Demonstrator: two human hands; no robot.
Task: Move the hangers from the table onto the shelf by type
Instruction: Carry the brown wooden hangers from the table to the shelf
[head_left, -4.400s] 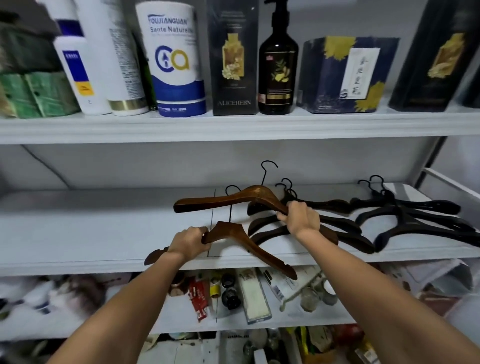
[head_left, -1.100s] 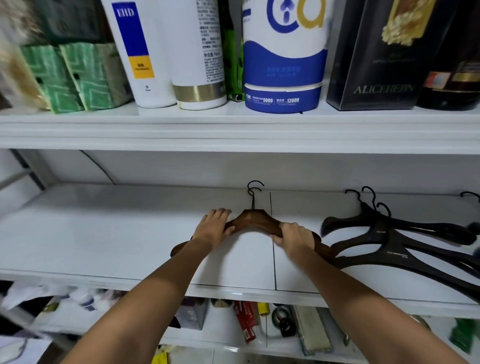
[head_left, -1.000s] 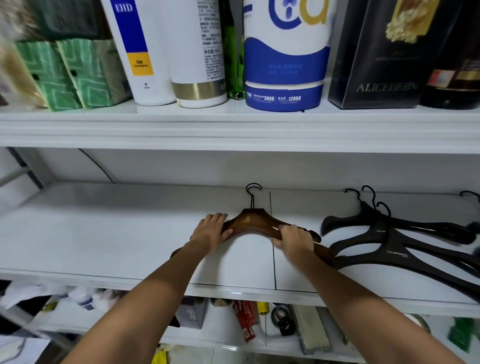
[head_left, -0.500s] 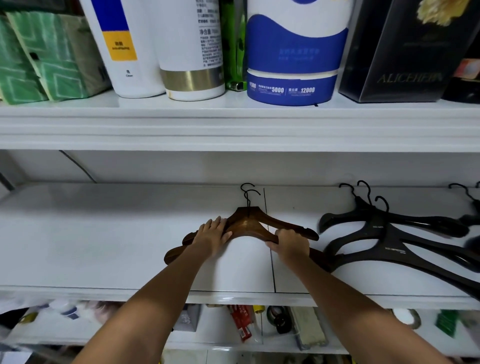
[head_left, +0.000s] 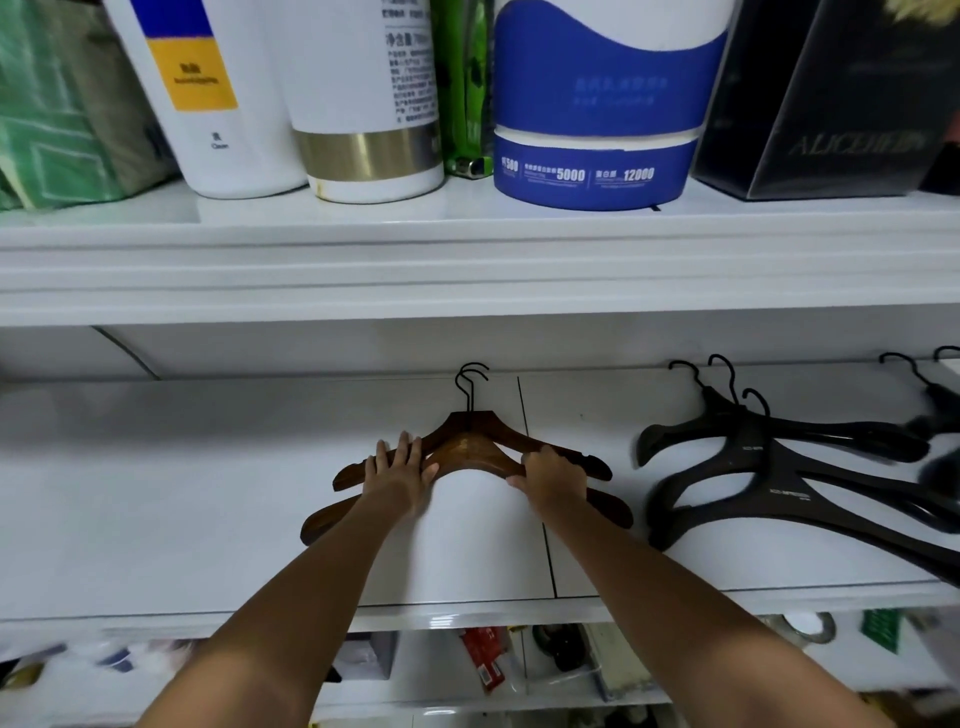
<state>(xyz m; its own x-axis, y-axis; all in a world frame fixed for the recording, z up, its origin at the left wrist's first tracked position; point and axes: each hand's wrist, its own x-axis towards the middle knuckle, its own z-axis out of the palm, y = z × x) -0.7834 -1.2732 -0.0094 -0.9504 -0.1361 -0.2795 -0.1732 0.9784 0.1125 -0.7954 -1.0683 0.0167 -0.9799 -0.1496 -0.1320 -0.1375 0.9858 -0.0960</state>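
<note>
Your right hand (head_left: 553, 475) has its grip closed, with the fingers curled over the right arm of the wooden hangers (head_left: 470, 444) and the thumb at its lower edge. Your left hand (head_left: 400, 467) grips nothing; its fingers lie straight and flat on the left arm of the same pair.

The two wooden hangers lie stacked on the middle shelf (head_left: 182, 493). The ends of one show past the other toward 7 and 4 o'clock, and both wire hooks point to 12 o'clock, toward the back wall.

About four seconds ago you held them apart in the air, one in each fist, in front of this shelf. Now they are down and together, and over the last half second they have barely shifted.

Just beside them at 3 o'clock lies the heap of black hangers (head_left: 753, 467), hooks also toward 12. Above, at 12 o'clock, the upper shelf (head_left: 467, 270) carries white bottles (head_left: 363, 78), a blue-and-white tub (head_left: 597, 130) and a dark box (head_left: 831, 104).
</note>
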